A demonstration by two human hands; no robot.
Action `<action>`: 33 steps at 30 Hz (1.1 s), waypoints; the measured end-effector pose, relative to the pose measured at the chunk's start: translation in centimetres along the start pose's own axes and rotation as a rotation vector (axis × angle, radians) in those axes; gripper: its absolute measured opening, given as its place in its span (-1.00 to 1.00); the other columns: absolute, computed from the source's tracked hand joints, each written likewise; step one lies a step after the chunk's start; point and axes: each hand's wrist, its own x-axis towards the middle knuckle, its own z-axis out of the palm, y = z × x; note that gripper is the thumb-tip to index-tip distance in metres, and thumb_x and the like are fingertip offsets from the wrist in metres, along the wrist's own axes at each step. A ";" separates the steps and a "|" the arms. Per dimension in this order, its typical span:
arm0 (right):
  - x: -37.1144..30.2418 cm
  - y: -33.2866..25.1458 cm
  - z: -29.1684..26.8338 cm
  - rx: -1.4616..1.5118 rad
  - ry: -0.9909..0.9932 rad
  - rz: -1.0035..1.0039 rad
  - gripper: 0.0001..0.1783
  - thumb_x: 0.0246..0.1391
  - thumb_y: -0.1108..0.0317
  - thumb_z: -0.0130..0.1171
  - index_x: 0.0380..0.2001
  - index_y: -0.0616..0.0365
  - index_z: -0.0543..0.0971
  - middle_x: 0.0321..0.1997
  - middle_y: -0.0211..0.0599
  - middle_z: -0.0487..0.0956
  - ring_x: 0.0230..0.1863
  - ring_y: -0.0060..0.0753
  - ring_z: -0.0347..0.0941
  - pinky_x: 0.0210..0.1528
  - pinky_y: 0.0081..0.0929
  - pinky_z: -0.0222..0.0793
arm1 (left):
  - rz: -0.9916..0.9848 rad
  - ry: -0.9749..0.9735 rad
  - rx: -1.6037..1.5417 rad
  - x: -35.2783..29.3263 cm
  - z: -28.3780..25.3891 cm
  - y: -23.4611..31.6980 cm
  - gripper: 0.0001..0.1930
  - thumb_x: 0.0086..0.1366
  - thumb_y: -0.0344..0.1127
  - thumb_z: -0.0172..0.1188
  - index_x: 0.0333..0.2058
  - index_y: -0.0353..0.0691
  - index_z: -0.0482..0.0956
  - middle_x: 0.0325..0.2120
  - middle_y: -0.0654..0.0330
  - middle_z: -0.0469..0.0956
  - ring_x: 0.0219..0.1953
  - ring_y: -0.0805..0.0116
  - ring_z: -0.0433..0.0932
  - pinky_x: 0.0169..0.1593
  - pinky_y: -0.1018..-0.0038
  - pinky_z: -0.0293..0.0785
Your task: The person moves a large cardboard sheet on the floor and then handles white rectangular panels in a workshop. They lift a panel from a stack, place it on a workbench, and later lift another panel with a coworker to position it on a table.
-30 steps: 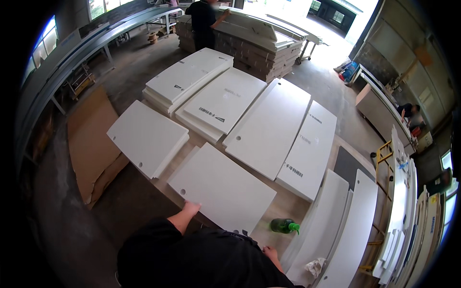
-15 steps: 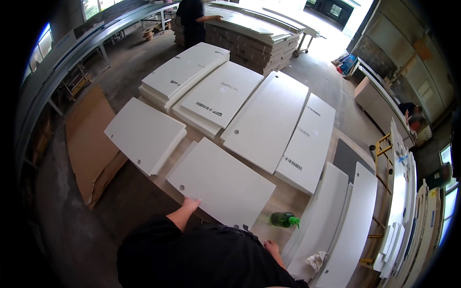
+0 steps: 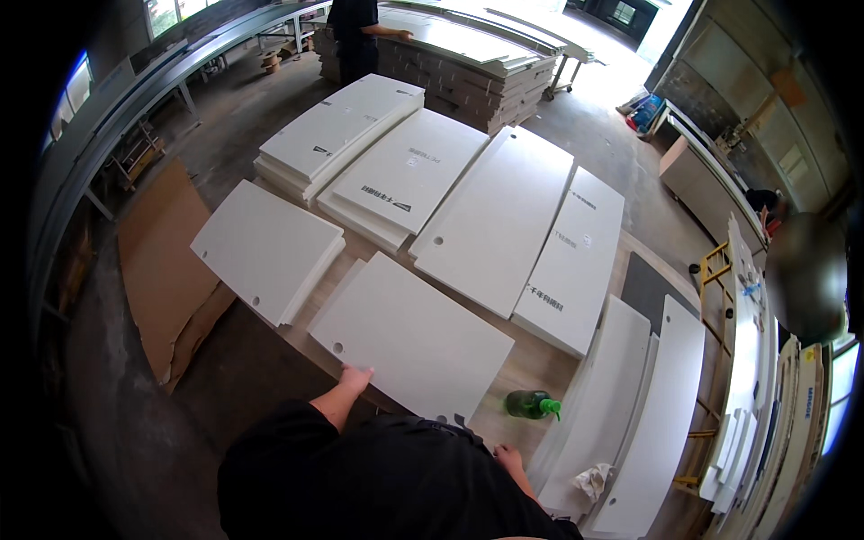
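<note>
A white panel [image 3: 414, 337] with round holes near its corners lies on top of another at the front of the wooden table [image 3: 549, 364]. My left hand [image 3: 356, 378] grips its near edge, thumb on top and the other fingers hidden below. My right hand [image 3: 508, 457] rests at the table's near edge, fingers curled; whatever they may hold is hidden. A green pump bottle [image 3: 529, 405] lies on its side just beyond the right hand. Crumpled white paper [image 3: 592, 481] sits on the white panels [image 3: 598, 396] to the right.
Several stacks of white panels [image 3: 495, 220] cover the table's far side. A dark grey sheet [image 3: 652, 288] lies at the right. Flat cardboard [image 3: 166, 261] is on the floor at left. A co-worker [image 3: 355, 40] stands by the far board stack [image 3: 441, 85]; others are at the right.
The view has shifted slightly. At the far right a person has come closer into view. Both my hands keep nearly the same places, and the panel stays where it was.
</note>
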 end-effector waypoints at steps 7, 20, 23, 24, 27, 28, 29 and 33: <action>-0.2 -0.2 0.0 -0.012 -0.013 -0.012 -0.58 0.06 0.11 0.13 -0.19 0.27 0.61 -0.35 -0.24 0.67 -0.39 -0.39 0.59 -0.25 -0.44 0.48 | 0.010 0.002 -0.015 -0.6 -0.4 0.3 0.07 0.11 0.07 0.31 0.26 -0.61 -0.13 0.13 -0.33 0.35 0.17 -0.13 0.41 0.20 0.26 0.37; -0.6 -1.1 -0.5 -0.011 0.014 -0.073 -0.62 0.07 0.07 0.12 -0.28 0.16 0.65 -0.40 -0.20 0.65 -0.33 -0.21 0.59 -0.20 -0.31 0.45 | 0.018 -0.010 -0.034 -1.0 -0.6 0.2 0.11 0.12 0.08 0.30 0.27 -0.64 -0.19 0.16 -0.34 0.31 0.19 -0.12 0.39 0.21 0.28 0.35; -1.3 -2.0 -0.6 -0.023 0.038 -0.038 -0.62 0.08 0.07 0.11 -0.28 0.16 0.65 -0.41 -0.21 0.65 -0.35 -0.24 0.59 -0.21 -0.32 0.45 | 0.010 -0.015 -0.029 -1.9 -1.1 1.2 0.11 0.13 0.08 0.29 0.27 -0.65 -0.21 0.15 -0.34 0.31 0.19 -0.11 0.39 0.21 0.28 0.35; -1.9 -2.9 -0.7 -0.032 0.037 -0.036 -0.62 0.08 0.07 0.11 -0.27 0.16 0.64 -0.41 -0.21 0.65 -0.36 -0.25 0.59 -0.21 -0.32 0.45 | 0.005 -0.017 -0.025 -2.1 -1.2 1.4 0.11 0.14 0.09 0.29 0.27 -0.65 -0.21 0.16 -0.33 0.31 0.19 -0.10 0.39 0.22 0.28 0.34; -3.3 -4.8 -1.1 -0.061 0.022 -0.044 -0.62 0.08 0.07 0.11 -0.26 0.17 0.64 -0.41 -0.22 0.65 -0.38 -0.28 0.58 -0.23 -0.33 0.45 | -0.008 -0.025 -0.016 -2.1 -1.3 1.5 0.12 0.14 0.09 0.28 0.28 -0.65 -0.23 0.16 -0.32 0.31 0.19 -0.10 0.39 0.22 0.29 0.34; -3.3 -4.8 -1.1 -0.070 0.011 -0.055 -0.62 0.08 0.08 0.11 -0.25 0.17 0.64 -0.41 -0.22 0.65 -0.38 -0.29 0.58 -0.24 -0.34 0.46 | -0.007 -0.027 -0.013 -1.8 -1.2 1.2 0.12 0.14 0.09 0.28 0.28 -0.65 -0.23 0.16 -0.32 0.31 0.19 -0.10 0.39 0.22 0.29 0.34; -3.3 -4.8 -1.2 -0.078 0.000 -0.067 -0.62 0.08 0.08 0.11 -0.25 0.17 0.64 -0.41 -0.23 0.65 -0.39 -0.30 0.58 -0.24 -0.34 0.46 | -0.007 -0.030 -0.009 -1.6 -1.1 1.1 0.12 0.14 0.09 0.28 0.28 -0.64 -0.23 0.16 -0.32 0.31 0.19 -0.09 0.39 0.22 0.29 0.34; -1.7 -2.8 -0.9 -0.043 -0.001 -0.081 -0.61 0.09 0.06 0.11 -0.27 0.17 0.64 -0.43 -0.26 0.64 -0.40 -0.34 0.57 -0.28 -0.37 0.45 | -0.006 -0.028 -0.008 -1.6 -1.0 1.1 0.12 0.15 0.10 0.28 0.28 -0.64 -0.23 0.16 -0.31 0.32 0.19 -0.09 0.39 0.21 0.29 0.34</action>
